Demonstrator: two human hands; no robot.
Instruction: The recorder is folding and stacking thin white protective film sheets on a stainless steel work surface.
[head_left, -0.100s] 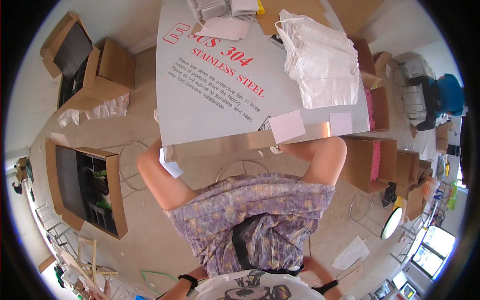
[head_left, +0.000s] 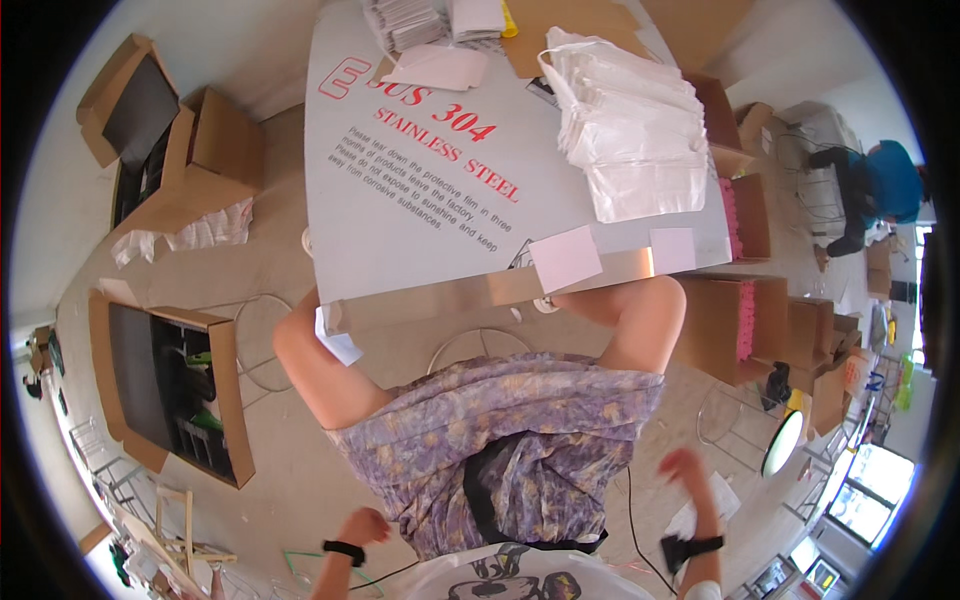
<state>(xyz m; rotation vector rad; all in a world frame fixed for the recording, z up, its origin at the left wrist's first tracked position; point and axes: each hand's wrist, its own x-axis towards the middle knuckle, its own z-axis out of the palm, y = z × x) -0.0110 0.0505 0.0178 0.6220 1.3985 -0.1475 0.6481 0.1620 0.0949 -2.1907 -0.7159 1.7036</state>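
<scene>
Left hand (head_left: 362, 526) low at near left, curled into a loose fist, nothing visibly gripped; black band at the wrist. Right hand (head_left: 682, 468) raised at near right, fingers bent and blurred; how far open, and whether anything is held, cannot be told. Black wrist strap (head_left: 690, 548) below it. Both hands hanging over a patterned purple garment (head_left: 500, 440) across the lap, neither touching it. Beyond the knees, a steel-topped table (head_left: 420, 200) under white protective film with red lettering. Far right on the table, a stack of white plastic bags (head_left: 630, 130). Two small pale paper squares (head_left: 566, 256) at the near table edge. Open cardboard boxes (head_left: 170, 390) on the floor at left.
</scene>
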